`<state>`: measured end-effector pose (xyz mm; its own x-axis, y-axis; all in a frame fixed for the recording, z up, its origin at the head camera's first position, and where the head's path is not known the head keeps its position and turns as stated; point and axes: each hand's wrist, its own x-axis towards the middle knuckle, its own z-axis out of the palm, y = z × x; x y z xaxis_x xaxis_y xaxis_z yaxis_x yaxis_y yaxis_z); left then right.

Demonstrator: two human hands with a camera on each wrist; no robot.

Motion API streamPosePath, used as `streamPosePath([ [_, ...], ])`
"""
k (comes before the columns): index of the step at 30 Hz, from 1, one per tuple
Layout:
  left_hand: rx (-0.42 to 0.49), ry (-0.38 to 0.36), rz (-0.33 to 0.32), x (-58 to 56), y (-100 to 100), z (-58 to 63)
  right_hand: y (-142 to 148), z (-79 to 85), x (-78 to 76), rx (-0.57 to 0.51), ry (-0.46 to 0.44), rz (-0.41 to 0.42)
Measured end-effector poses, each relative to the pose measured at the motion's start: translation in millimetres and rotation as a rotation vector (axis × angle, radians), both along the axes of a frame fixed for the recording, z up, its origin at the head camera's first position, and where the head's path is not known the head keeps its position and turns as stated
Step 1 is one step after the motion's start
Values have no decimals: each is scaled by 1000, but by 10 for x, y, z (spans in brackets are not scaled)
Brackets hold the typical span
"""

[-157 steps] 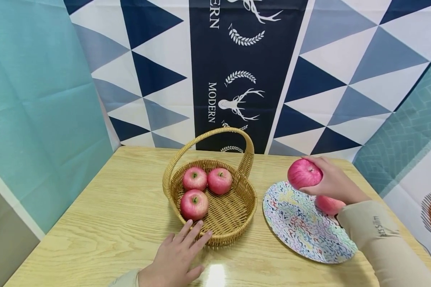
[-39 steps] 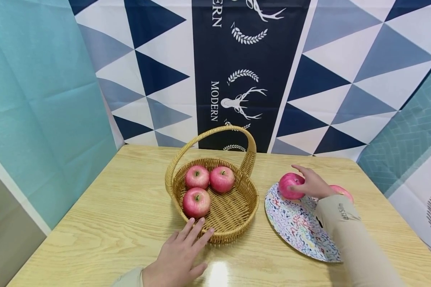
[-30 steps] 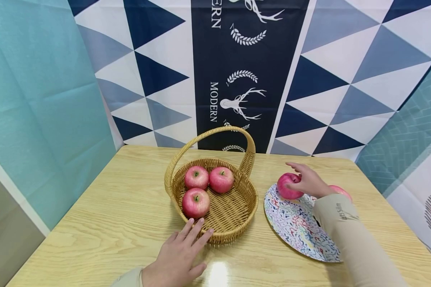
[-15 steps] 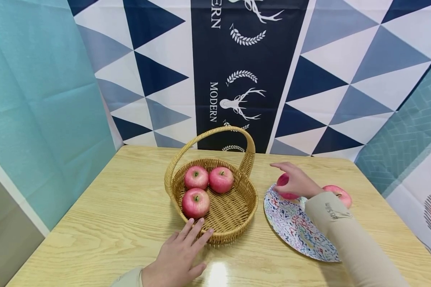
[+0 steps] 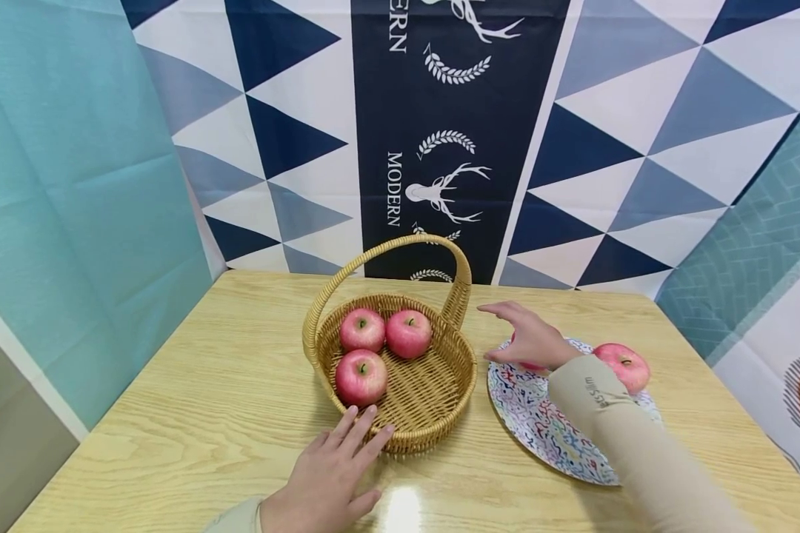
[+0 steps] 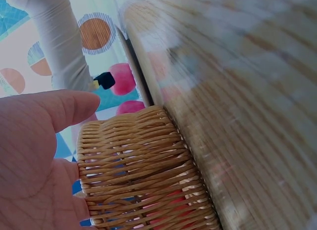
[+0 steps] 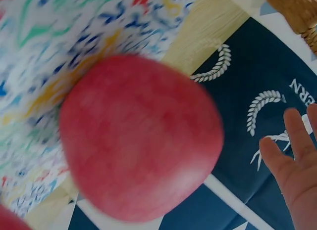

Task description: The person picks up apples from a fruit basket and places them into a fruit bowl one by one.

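Note:
My left hand [image 5: 327,474] lies with fingers spread on the near rim of the wicker basket [image 5: 421,441]; the thumb stands apart in the left wrist view. Inside the basket's left and back side sit three apples, one at the back left [image 5: 362,329], one beside it [image 5: 409,333] and one in front [image 5: 361,378]. My right hand [image 5: 530,339] hovers over the left part of the patterned plate [image 5: 540,426], fingers and thumb apart, holding nothing. An apple [image 7: 141,141] on the plate is mostly hidden behind that hand in the head view. Another apple [image 5: 623,367] sits at the plate's right.
The wooden table [image 5: 193,414] carries both basket and plate. The basket's tall arched handle [image 5: 380,257] rises over its back. A patterned cloth [image 5: 440,133] hangs behind the table, and a teal cloth [image 5: 80,185] hangs at the left.
Earlier my right hand held an apple above the plate; that apple was set down on the plate and released. The right hand then moved left, off it. The left hand stayed on the basket.

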<state>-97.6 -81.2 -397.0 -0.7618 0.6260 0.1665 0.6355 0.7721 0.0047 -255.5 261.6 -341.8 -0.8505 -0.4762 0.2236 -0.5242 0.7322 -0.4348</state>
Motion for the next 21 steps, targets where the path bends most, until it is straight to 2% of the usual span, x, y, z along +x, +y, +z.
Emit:
streamPosePath([
  [7, 31, 41, -14, 12, -12, -28, -207, -31, -5, -81, 11, 69],
  [16, 54, 31, -7, 13, 1, -30, -361, 11, 29, -15, 93, 88],
  [21, 45, 17, 5, 11, 10, -25, -449, 84, 41, -41, 107, 175],
])
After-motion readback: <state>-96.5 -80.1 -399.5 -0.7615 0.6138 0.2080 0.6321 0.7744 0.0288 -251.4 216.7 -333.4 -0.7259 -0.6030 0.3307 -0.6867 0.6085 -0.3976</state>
